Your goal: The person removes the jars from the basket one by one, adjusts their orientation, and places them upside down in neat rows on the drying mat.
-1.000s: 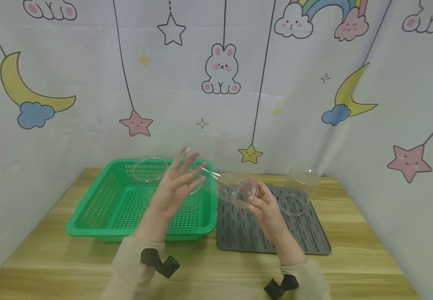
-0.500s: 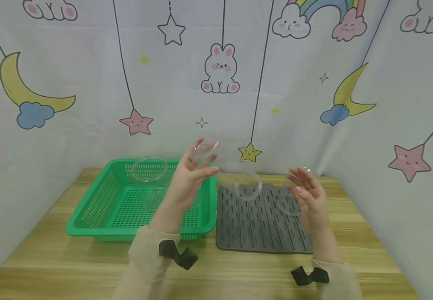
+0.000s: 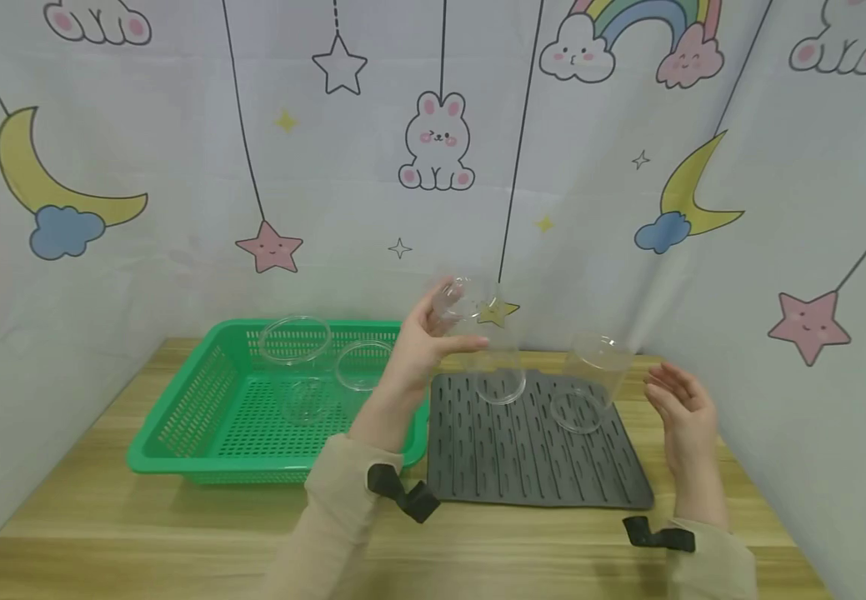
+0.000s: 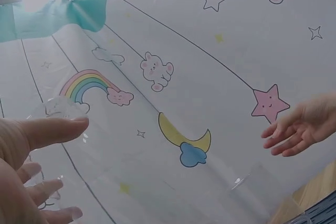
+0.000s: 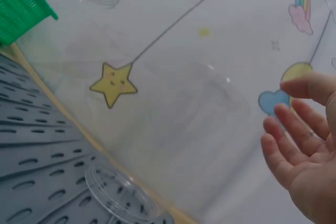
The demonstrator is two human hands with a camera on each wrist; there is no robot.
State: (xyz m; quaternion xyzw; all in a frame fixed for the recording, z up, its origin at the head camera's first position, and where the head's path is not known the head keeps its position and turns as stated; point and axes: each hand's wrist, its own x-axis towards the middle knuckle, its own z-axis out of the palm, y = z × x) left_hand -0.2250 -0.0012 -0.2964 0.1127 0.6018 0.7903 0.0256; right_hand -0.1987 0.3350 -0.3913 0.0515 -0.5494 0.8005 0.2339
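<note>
My left hand [image 3: 413, 354] curls its fingers and thumb round the upper end of a clear plastic cup [image 3: 500, 354]. This cup is upside down and slightly tilted, its rim ring overlapping the back of the grey drying mat [image 3: 538, 467]. To its right a second clear cup [image 3: 599, 375] stands rim down on the mat. Beyond that cup, past the mat's right edge, my right hand [image 3: 686, 421] hovers with relaxed fingers and nothing in them. In the right wrist view, the rim of a clear cup [image 5: 121, 195] shows on the mat, left of my right hand [image 5: 307, 150].
On the left stands a green plastic basket [image 3: 155, 462] with two clear cups, one at the left [image 3: 296, 342] and one nearer my left forearm [image 3: 365, 367]. The wooden table [image 3: 508, 550] ends at a white patterned curtain [image 3: 342, 158] at the back and sides.
My right hand let go of the cup's rim and moved right. My left hand carried the cup rightward, turning it from nearly sideways to rim down over the mat.
</note>
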